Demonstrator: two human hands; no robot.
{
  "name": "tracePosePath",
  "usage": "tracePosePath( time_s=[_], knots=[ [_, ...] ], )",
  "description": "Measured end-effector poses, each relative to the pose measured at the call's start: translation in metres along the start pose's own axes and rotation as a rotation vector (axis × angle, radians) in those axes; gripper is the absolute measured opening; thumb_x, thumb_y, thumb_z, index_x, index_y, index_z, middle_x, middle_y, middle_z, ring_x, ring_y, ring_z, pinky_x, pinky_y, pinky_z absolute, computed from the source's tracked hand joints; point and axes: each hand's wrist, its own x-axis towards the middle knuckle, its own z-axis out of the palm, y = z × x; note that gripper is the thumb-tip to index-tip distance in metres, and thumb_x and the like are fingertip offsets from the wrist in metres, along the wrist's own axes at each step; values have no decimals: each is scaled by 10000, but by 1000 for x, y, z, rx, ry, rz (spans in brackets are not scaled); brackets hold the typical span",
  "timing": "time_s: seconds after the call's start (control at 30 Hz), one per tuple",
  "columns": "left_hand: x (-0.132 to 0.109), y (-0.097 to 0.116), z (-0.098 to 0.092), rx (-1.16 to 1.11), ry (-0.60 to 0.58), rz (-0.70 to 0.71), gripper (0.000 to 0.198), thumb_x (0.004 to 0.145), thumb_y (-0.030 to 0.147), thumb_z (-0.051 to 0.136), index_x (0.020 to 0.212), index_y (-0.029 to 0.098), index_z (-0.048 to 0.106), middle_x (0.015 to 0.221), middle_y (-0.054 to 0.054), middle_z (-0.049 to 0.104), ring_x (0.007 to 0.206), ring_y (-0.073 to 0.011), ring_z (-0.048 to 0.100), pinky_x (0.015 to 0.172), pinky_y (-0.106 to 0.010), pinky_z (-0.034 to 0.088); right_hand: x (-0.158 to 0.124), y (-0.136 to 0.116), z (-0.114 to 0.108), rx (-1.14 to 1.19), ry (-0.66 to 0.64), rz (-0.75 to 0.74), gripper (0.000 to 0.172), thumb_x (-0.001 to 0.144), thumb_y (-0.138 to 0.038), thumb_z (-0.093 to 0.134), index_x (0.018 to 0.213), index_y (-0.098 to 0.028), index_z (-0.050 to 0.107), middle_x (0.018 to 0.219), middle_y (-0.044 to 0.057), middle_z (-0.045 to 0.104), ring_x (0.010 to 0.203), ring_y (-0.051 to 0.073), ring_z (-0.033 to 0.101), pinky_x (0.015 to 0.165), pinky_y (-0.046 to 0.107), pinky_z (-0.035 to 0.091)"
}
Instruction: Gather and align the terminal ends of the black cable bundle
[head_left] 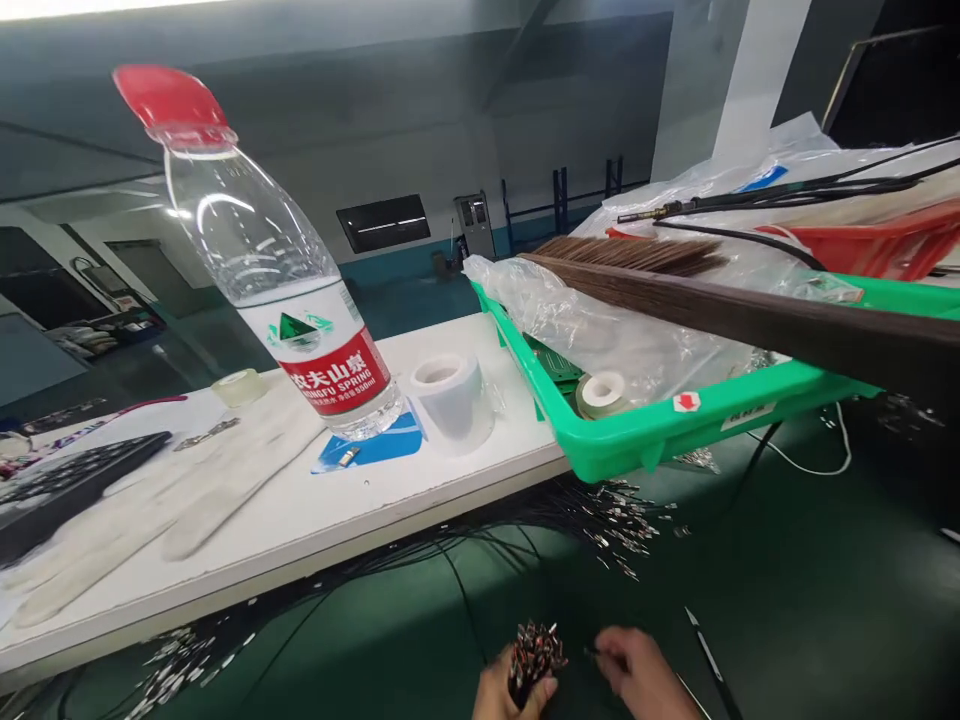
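Note:
At the lower middle of the head view, my left hand (498,690) is wrapped round a thick bundle of black cables (537,655). Reddish and silvery wire ends fan out at the top of that bundle. Just to its right and apart from it, my right hand (637,668) has its fingers pinched together. A tiny dark tip shows at those fingers, too small to name. Beside the right hand, a slim pen-like tool (709,655) with a pointed pale tip lies on the green surface (780,560).
A white shelf (450,490) carries a water bottle (300,300), a tape roll (452,405), white gloves (187,490) and a black keyboard-like object (75,490). A green tray (615,445) juts over its edge, with a wooden brush (675,300) across it. More cables (615,520) lie behind my hands.

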Motion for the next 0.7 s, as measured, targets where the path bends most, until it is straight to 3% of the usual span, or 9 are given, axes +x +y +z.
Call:
tracePosePath(
  time_s=[0.1, 0.2, 0.37, 0.53, 0.7],
  knots=[
    [-4, 14, 9, 8, -11, -9, 307, 702, 364, 605, 915, 152, 673, 996, -116, 663, 956, -260, 582, 892, -324, 424, -50, 19, 11, 282, -94, 62, 186, 701, -285, 521, 751, -206, 681, 652, 21, 665, 663, 208, 630, 617, 265, 468],
    [-6, 31, 16, -8, -64, 0, 217, 706, 272, 601, 877, 166, 683, 988, -97, 657, 950, -243, 574, 900, -322, 413, -74, 20, 4, 468, -81, 124, 244, 670, -337, 535, 797, -188, 680, 725, 40, 670, 738, 223, 622, 662, 284, 468],
    [-9, 40, 24, -17, -226, 3, 189, 689, 181, 591, 857, 157, 674, 882, -46, 655, 839, -204, 566, 799, -279, 423, -83, -1, -20, 585, -107, 146, 320, 651, -347, 541, 891, -172, 661, 784, 44, 656, 728, 200, 598, 670, 291, 457],
    [-12, 38, 28, -143, -271, -46, 144, 658, 142, 597, 794, 128, 642, 795, -23, 639, 791, -182, 543, 740, -246, 403, -87, -16, -35, 683, -194, 131, 352, 667, -315, 525, 974, -170, 618, 753, 24, 627, 654, 167, 579, 581, 261, 435],
    [-12, 35, 26, -218, -274, -49, 136, 662, 167, 615, 790, 124, 629, 745, -6, 622, 746, -167, 529, 699, -231, 394, -90, -29, -45, 706, -88, 32, 392, 659, -258, 531, 1045, -193, 512, 647, -28, 556, 648, 157, 563, 590, 245, 423]
  ],
)
